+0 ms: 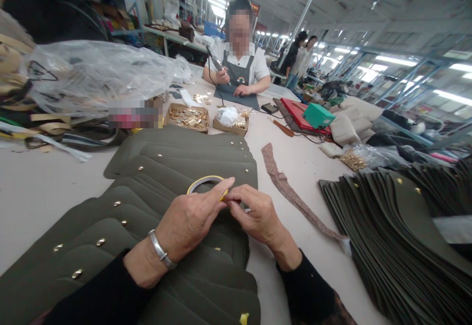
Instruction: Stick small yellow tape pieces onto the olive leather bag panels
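My left hand is closed around a roll of yellow tape, whose ring stands up beyond my thumb. My right hand meets it at the fingertips, thumb and forefinger pinched together at the tape's edge. What lies inside that pinch is too small to make out. Beneath both hands spread overlapping dark olive-green panels, several with shiny gold metal studs. A small yellow tape scrap sticks to the nearest panel.
Fanned olive panels lie at right, beside a brown fabric strip. Boxes of gold metal parts stand ahead. Across the table a person holds a corded tool. A plastic bag lies at left, a green box at right.
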`<state>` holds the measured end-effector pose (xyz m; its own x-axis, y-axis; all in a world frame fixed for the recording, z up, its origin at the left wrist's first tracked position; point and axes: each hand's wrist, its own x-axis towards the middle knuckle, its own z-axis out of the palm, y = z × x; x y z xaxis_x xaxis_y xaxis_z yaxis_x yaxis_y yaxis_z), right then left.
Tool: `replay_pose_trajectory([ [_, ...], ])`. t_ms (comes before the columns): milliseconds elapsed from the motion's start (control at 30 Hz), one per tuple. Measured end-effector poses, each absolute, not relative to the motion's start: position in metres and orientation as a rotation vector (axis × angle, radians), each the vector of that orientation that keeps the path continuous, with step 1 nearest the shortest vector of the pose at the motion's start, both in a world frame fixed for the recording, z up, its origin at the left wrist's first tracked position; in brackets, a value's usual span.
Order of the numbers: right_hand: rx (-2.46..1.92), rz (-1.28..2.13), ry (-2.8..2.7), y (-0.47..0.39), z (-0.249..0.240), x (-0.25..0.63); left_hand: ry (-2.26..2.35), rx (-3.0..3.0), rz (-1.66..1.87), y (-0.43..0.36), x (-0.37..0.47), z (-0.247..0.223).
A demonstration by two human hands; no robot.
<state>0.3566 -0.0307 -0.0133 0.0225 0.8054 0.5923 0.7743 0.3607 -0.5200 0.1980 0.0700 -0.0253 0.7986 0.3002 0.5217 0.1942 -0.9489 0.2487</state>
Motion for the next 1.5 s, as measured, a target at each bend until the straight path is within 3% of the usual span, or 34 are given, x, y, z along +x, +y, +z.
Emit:
replay_pose_trajectory([
  [367, -1.675, -0.182, -1.665, -0.033, -0.017, 0.345, 0.493, 2.753, 0.767, 0.064, 0.199, -0.017],
  [633, -1.717, 0.377, -1.093, -0.03, -0.005, 0.329, 0.333, 2.787, 1.093, 0.067, 0.2, -0.022],
  [900, -1.66, 0.556, -0.781, -0.029, -0.006, 0.34, 0.271, 2.713, 1.184, 0.054, 0.199, -0.01],
  [1033, -1.668, 0.759, -0.681, -0.034, -0.015, 0.38, 0.33, 2.729, 1.042, 0.054, 0.201, -0.014],
  [1233, -1.876, 0.898, -0.893, -0.046, -0.028, 0.411, 0.485, 2.843, 0.45, 0.064, 0.209, -0.024],
  [1500, -2.122, 0.474, -1.261, -0.044, -0.03, 0.4, 0.448, 2.832, 0.384, 0.068, 0.213, -0.03],
])
